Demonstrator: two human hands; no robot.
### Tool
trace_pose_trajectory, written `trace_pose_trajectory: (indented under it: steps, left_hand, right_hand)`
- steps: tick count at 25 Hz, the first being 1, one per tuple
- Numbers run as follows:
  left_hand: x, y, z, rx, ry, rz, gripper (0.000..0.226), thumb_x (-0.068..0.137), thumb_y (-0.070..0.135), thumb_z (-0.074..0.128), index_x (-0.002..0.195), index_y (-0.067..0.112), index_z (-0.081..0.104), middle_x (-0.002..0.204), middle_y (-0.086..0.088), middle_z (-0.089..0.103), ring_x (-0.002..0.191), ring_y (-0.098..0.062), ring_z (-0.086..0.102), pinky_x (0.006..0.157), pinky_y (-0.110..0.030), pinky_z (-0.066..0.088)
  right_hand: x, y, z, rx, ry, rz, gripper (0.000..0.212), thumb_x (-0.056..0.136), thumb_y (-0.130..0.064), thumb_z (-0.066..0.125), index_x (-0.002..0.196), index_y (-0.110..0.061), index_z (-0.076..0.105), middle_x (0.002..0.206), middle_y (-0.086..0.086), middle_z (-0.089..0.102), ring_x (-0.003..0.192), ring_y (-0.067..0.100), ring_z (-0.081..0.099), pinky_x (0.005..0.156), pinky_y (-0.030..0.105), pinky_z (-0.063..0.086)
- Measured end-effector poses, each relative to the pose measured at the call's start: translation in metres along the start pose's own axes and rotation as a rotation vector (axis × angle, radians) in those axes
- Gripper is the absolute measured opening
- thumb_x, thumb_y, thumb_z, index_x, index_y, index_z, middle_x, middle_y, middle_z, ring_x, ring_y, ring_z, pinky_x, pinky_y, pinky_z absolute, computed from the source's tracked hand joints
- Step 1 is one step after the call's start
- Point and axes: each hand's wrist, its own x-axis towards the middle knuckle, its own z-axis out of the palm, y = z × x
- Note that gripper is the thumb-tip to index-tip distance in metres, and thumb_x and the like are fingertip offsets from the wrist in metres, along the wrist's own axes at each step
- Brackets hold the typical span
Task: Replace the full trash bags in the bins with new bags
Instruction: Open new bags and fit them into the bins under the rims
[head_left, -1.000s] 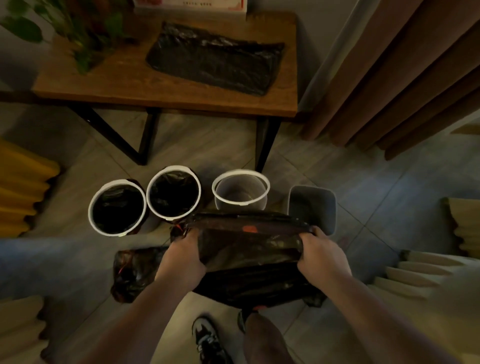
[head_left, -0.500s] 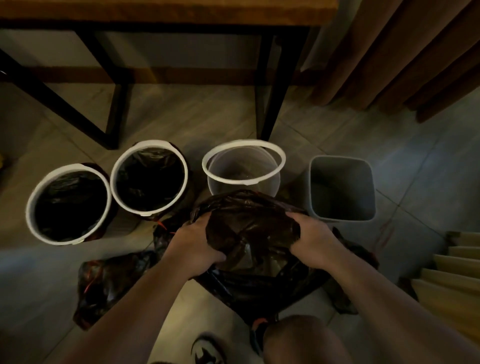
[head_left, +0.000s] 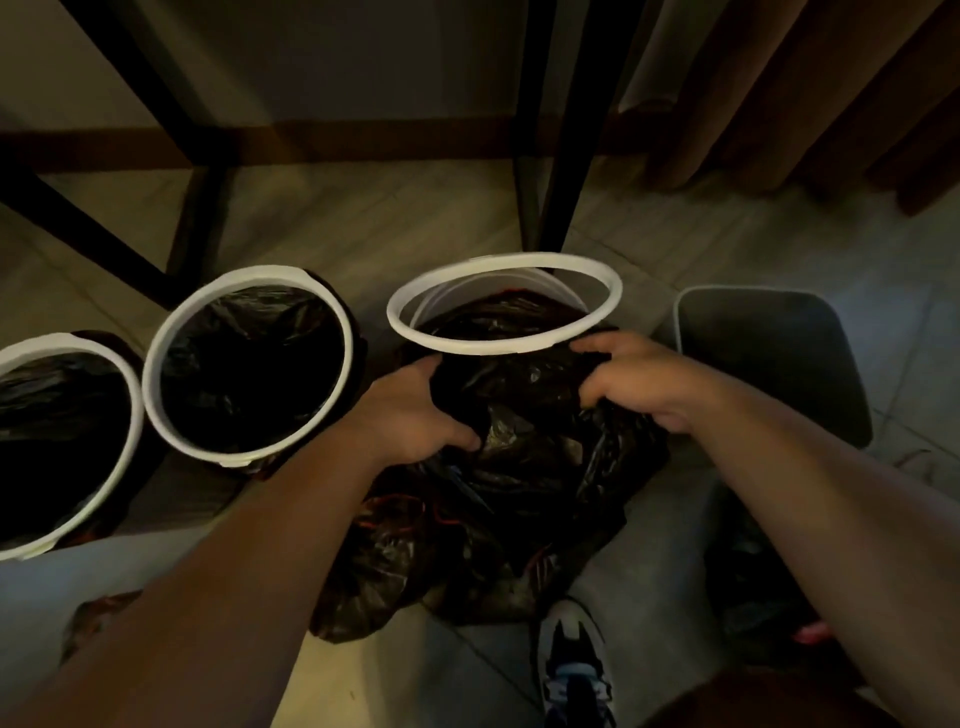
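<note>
While left hand (head_left: 410, 410) and right hand (head_left: 641, 387) grip crumpled black plastic bag (head_left: 519, 426), fingers curled, its length points beyond fingertips into white-ringed round bin (head_left: 496, 346).

Colours only:
- trash bag (head_left: 524, 415), centre: glossy black; red drawstring (head_left: 410, 502) lower down
- round bin (head_left: 457, 293) behind it: milky white wall, white ring (head_left: 493, 347)
- middle-left bin (head_left: 260, 275) and far-left bin (head_left: 78, 344): white rims, black liners
- square bin (head_left: 779, 353), right: dark grey, paler rim
- floor (head_left: 363, 223): grey-beige tiles, thin dark joint lines
- table legs (head_left: 566, 130), top: black
- skirting (head_left: 389, 140): brown
- curtain (head_left: 805, 78), upper right: brown
- shoe (head_left: 571, 670), bottom centre: white and black with light blue
</note>
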Motion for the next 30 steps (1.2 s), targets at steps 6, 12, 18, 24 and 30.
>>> trace_pose_trajectory:
  steps: [6,12,18,24,30]
  left_hand:
    - [0.051,-0.003,0.0,-0.169,0.149,0.112,0.103,0.063,0.028,0.099,0.152,0.035,0.048,0.109,0.033,0.058,0.124,-0.009,0.059,0.09,-0.019,0.047]
    - [0.088,0.002,-0.006,-0.349,0.313,0.251,0.075,0.076,0.018,0.093,0.14,0.034,0.056,0.113,0.023,0.068,0.102,-0.001,0.068,0.082,-0.016,0.054]
    - [0.113,0.0,0.02,0.354,0.294,0.306,0.031,0.088,0.01,0.07,0.118,0.013,0.063,0.105,-0.003,0.065,0.107,-0.021,0.067,0.085,-0.027,0.056]
    - [0.137,0.002,0.044,0.907,-0.029,0.062,0.035,0.086,0.008,0.07,0.121,0.01,0.067,0.127,-0.019,0.066,0.117,-0.037,0.067,0.092,-0.044,0.058]
    - [0.151,0.008,0.061,1.102,-0.248,-0.027,0.04,0.091,0.01,0.072,0.131,0.015,0.065,0.121,-0.007,0.066,0.118,-0.03,0.066,0.079,-0.041,0.05]
  right_hand:
    - [0.042,-0.013,0.001,0.243,-0.006,-0.106,0.06,0.07,0.013,0.071,0.119,-0.022,0.077,0.1,0.01,0.081,0.103,0.03,0.074,0.082,0.045,0.065]
    - [0.074,-0.02,0.0,0.506,0.202,-0.204,0.052,0.077,0.012,0.068,0.112,-0.026,0.074,0.1,0.012,0.079,0.097,0.031,0.076,0.073,0.044,0.066]
    - [0.091,-0.008,0.027,-0.171,0.32,-0.336,0.052,0.09,-0.005,0.067,0.14,-0.014,0.059,0.117,-0.002,0.06,0.109,0.019,0.06,0.089,0.027,0.049]
    - [0.115,-0.013,0.066,-0.972,0.046,-0.204,0.028,0.094,-0.011,0.068,0.121,-0.006,0.064,0.104,0.014,0.064,0.069,0.02,0.056,0.059,0.03,0.047]
    - [0.134,-0.005,0.083,-1.263,-0.166,-0.114,0.048,0.098,-0.011,0.069,0.143,-0.002,0.056,0.144,0.017,0.059,0.123,0.03,0.063,0.086,0.028,0.045]
